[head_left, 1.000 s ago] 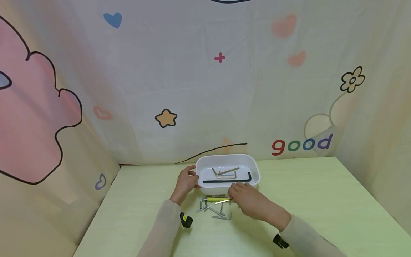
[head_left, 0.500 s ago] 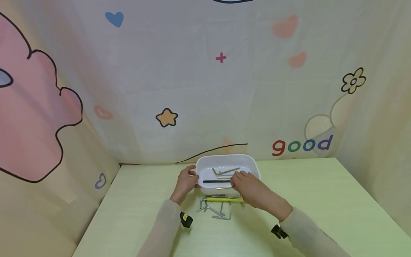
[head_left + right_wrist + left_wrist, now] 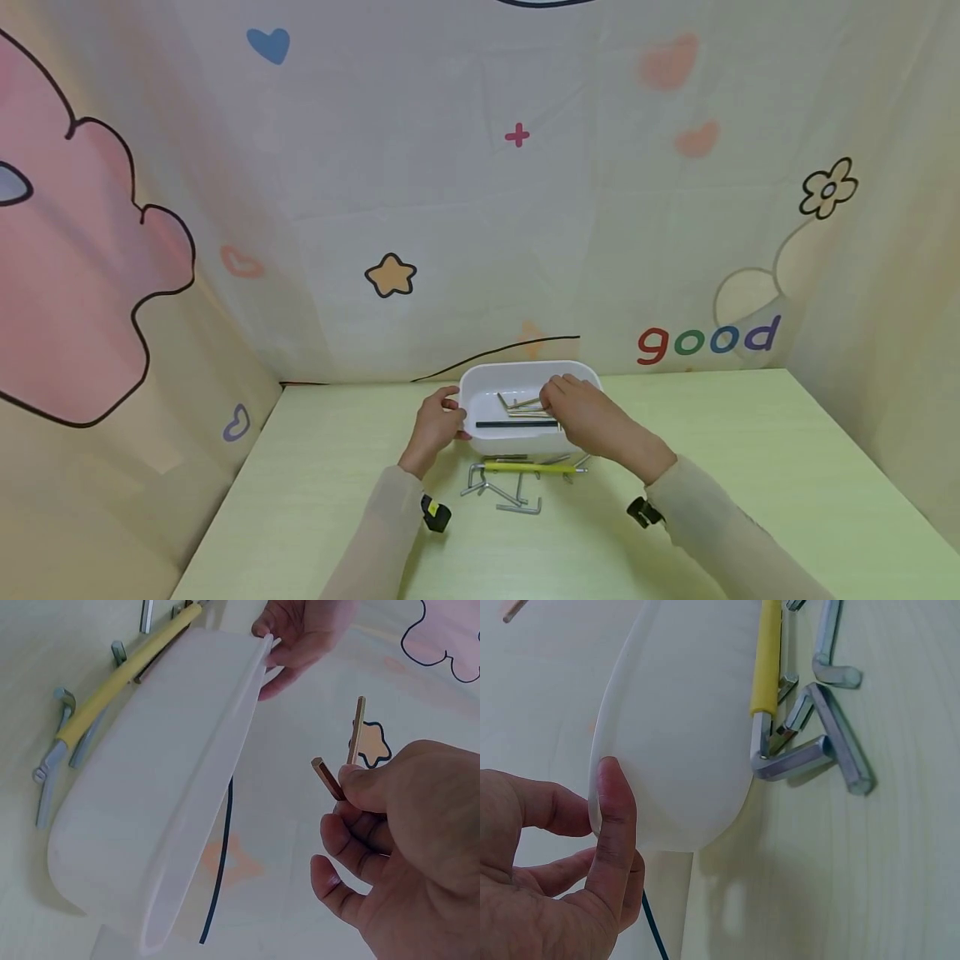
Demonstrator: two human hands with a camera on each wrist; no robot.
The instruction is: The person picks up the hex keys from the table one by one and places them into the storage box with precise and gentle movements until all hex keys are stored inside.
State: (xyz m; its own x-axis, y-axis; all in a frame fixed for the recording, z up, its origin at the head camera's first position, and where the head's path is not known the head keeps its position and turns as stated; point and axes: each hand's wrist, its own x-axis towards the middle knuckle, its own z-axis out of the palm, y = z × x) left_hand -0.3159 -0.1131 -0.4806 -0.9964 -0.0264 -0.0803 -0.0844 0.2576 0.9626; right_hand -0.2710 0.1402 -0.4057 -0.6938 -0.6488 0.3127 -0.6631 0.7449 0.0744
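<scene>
My left hand (image 3: 433, 427) pinches the left end of a white plastic tray (image 3: 495, 446), thumb outside and a finger over the rim. Over the tray's right half, my right hand (image 3: 592, 421) pinches a brass-coloured hex key (image 3: 358, 731) at its bend; both its arms show in the right wrist view. Inside the tray lie a long black hex key (image 3: 513, 424) and several smaller hex keys (image 3: 504, 402), partly hidden behind the right hand. In front of the tray a yellow-sleeved hex key (image 3: 528, 467) lies crosswise.
Several silver hex keys (image 3: 517, 508) lie loose on the pale green table (image 3: 315, 500), close before the tray. A printed curtain (image 3: 450, 208) hangs directly behind it. A black wrist camera (image 3: 435, 513) is strapped to the left sleeve.
My right hand has risen from the hex keys on the table to over the tray, carrying the brass-coloured one. The yellow-sleeved hex key has come into fuller view. My left hand stays put.
</scene>
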